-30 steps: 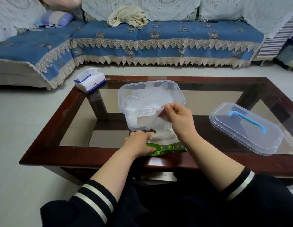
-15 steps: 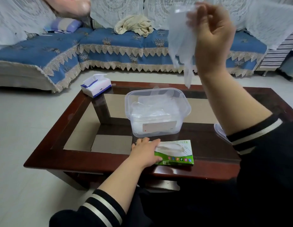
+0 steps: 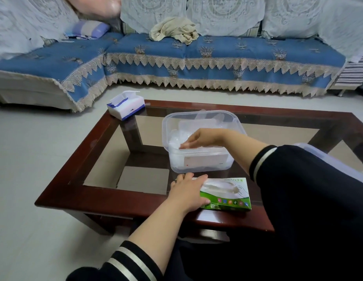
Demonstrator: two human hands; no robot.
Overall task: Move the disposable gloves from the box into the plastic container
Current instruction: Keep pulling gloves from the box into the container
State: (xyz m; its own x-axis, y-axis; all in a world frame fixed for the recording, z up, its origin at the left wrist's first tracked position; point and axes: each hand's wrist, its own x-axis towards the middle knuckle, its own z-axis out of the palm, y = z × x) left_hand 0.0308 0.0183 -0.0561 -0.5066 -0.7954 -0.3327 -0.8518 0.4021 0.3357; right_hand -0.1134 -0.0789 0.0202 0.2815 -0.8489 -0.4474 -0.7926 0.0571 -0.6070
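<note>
Two hands (image 3: 187,191) (image 3: 199,138), one container (image 3: 203,167), one box (image 3: 227,195).

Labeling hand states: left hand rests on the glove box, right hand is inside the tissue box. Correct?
One error. The head view shows the right hand reaching into the clear plastic container, fingers on the gloves piled there. The tissue box sits untouched at the table's far left corner. The left hand does rest on the glove box.
</note>
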